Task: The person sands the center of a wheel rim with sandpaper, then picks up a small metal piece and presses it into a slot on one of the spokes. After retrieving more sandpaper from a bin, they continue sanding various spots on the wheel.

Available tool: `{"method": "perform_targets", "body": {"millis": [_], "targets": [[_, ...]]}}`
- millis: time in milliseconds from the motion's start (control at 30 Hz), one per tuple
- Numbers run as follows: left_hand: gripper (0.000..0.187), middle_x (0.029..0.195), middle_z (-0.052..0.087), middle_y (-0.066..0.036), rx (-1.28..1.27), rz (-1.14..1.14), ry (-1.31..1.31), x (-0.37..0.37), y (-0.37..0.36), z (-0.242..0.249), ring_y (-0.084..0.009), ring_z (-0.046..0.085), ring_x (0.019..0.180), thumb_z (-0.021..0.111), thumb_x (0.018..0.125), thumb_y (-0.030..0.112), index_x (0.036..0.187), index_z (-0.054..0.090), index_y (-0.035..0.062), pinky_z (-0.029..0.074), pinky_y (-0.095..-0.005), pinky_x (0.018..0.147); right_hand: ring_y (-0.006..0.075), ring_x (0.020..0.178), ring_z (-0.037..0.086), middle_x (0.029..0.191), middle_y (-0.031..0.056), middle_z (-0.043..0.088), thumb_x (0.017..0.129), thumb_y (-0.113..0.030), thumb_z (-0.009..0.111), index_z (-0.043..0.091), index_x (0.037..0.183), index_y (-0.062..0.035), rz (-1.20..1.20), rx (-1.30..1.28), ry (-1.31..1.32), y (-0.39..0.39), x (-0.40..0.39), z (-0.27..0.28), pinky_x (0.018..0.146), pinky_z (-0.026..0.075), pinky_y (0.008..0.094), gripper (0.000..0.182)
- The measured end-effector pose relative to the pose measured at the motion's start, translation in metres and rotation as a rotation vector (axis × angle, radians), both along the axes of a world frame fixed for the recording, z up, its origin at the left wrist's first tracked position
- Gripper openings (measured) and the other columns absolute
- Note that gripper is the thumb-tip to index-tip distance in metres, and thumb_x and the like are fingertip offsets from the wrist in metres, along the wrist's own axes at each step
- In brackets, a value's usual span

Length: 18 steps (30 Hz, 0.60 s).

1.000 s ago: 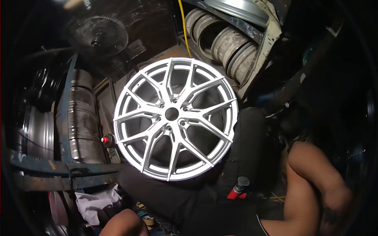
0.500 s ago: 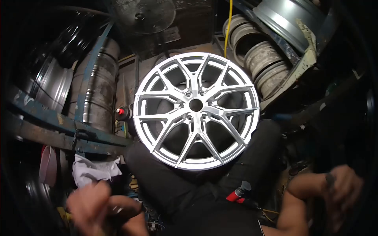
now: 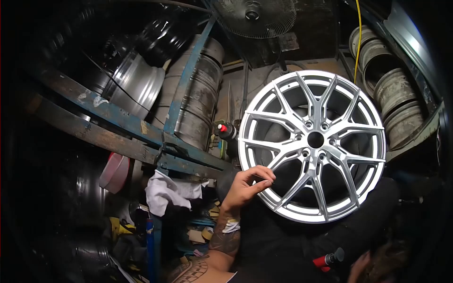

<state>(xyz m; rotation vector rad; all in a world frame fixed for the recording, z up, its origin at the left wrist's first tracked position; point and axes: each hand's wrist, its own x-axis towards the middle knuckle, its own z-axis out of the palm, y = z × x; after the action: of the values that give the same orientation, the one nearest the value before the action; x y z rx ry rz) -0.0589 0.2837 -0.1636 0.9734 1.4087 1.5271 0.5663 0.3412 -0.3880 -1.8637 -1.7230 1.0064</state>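
A silver multi-spoke alloy wheel [image 3: 315, 164] lies face up over my lap, its round centre bore and several bolt holes showing. My left hand [image 3: 250, 186] is at the near left part of its rim, overlapping the edge in this view. Its fingers and thumb are bent, with a gap between them and nothing visible inside. Only part of my right hand [image 3: 361, 266] shows low in the view, beyond the lap; its fingers are hidden or blurred. Between it and my body rests a small red and black tool with a round grey head [image 3: 329, 258].
A blue metal rack [image 3: 137, 127] with wheels stands on the left, a white cloth [image 3: 170, 191] hanging from it. A red-capped bottle [image 3: 226, 130] sits beside the wheel. Behind are a fan [image 3: 252, 15] and a yellow hose [image 3: 359, 42]. Stained wheels [image 3: 396, 89] line the right.
The view has turned left, so the wheel sits farther right. My left hand has come up from the lower left to the rim. My right hand has dropped mostly out of sight.
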Motion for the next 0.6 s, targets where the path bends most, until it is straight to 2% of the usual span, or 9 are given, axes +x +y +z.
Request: {"method": "perform_targets", "body": {"millis": [33,167,267,300,367,433,533,567,600], "targets": [[0.008,0.109,0.069,-0.011,0.0,-0.006,0.024,-0.002,0.006,0.004,-0.0175,0.064,0.103,0.073,0.093,0.004,0.1,0.071,-0.0005,0.05,-0.0313,0.093,0.0363,0.065,0.063,0.102,0.0178,0.068,0.09,0.0,0.055,0.061,0.128,0.0049,0.202,0.211,-0.258,-0.026,0.025,-0.043,0.064,0.056,0.0457,0.039],[0.008,0.105,0.069,-0.013,-0.007,-0.043,-0.001,0.006,0.028,0.001,-0.0196,0.064,0.103,0.074,0.091,0.004,0.096,0.071,-0.0014,0.048,-0.0331,0.094,0.0261,0.059,0.057,0.089,0.0111,0.061,0.097,-0.009,0.052,0.059,0.117,0.0002,0.01,-0.201,-0.193,-0.105,0.027,-0.062,0.056,0.048,0.0384,0.023],[0.006,0.103,0.068,-0.013,0.007,-0.07,-0.082,0.008,0.029,-0.022,-0.0198,0.064,0.101,0.073,0.091,0.005,0.094,0.071,-0.0003,0.049,-0.034,0.092,0.0184,0.054,0.052,0.08,0.0061,0.056,0.102,-0.016,0.05,0.057,0.109,-0.0034,-0.068,-0.289,-0.054,-0.114,0.026,-0.053,0.051,0.042,0.0329,0.016],[0.006,0.103,0.069,-0.009,0.017,-0.083,-0.071,0.008,0.03,-0.027,-0.016,0.064,0.1,0.073,0.093,0.005,0.095,0.07,0.0001,0.049,-0.0309,0.092,0.0158,0.053,0.05,0.077,0.0045,0.054,0.104,-0.018,0.05,0.056,0.106,-0.0045,-0.088,-0.293,0.003,-0.11,0.029,-0.047,0.049,0.04,0.0311,0.015],[0.007,0.102,0.07,-0.009,-0.071,0.0,-0.172,0.013,0.029,-0.031,-0.0153,0.063,0.098,0.073,0.093,0.006,0.095,0.07,-0.0002,0.049,-0.0298,0.091,0.0106,0.05,0.047,0.07,0.0012,0.051,0.107,-0.022,0.048,0.055,0.101,-0.0069,-0.104,-0.302,0.141,-0.08,0.04,-0.026,0.045,0.036,0.0274,0.018],[0.007,0.1,0.07,-0.008,-0.095,0.013,-0.157,0.013,0.028,-0.033,-0.0146,0.063,0.097,0.073,0.093,0.005,0.096,0.069,0.0001,0.048,-0.0288,0.09,0.0055,0.047,0.043,0.064,-0.0022,0.048,0.111,-0.027,0.047,0.054,0.095,-0.0092,-0.084,-0.353,0.232,-0.025,0.024,0.022,0.041,0.033,0.0238,0.025],[0.008,0.1,0.07,-0.006,-0.101,0.061,-0.176,0.014,0.031,-0.035,-0.0116,0.064,0.092,0.073,0.095,0.008,0.098,0.07,0.001,0.05,-0.0259,0.084,0.0049,0.049,0.043,0.064,-0.0026,0.048,0.111,-0.028,0.047,0.053,0.091,-0.0105,-0.047,-0.48,0.221,0.038,-0.012,0.084,0.043,0.032,0.0236,0.027],[0.01,0.098,0.071,-0.004,-0.105,0.094,-0.16,0.014,0.032,-0.039,-0.0098,0.065,0.09,0.075,0.094,0.009,0.1,0.071,0.0014,0.05,-0.0247,0.082,0.0036,0.049,0.041,0.063,-0.0026,0.047,0.111,-0.028,0.047,0.055,0.091,-0.0102,0.043,-0.398,0.165,0.049,-0.018,0.087,0.044,0.031,0.023,0.029],[0.011,0.096,0.071,-0.004,-0.114,0.113,-0.108,0.014,0.035,-0.038,-0.0089,0.064,0.09,0.075,0.094,0.01,0.101,0.072,0.0013,0.05,-0.0243,0.081,0.0026,0.05,0.04,0.064,-0.0037,0.046,0.111,-0.028,0.048,0.058,0.093,-0.0097,0.009,-0.361,0.169,0.06,-0.028,0.094,0.044,0.03,0.0224,0.027]]}}
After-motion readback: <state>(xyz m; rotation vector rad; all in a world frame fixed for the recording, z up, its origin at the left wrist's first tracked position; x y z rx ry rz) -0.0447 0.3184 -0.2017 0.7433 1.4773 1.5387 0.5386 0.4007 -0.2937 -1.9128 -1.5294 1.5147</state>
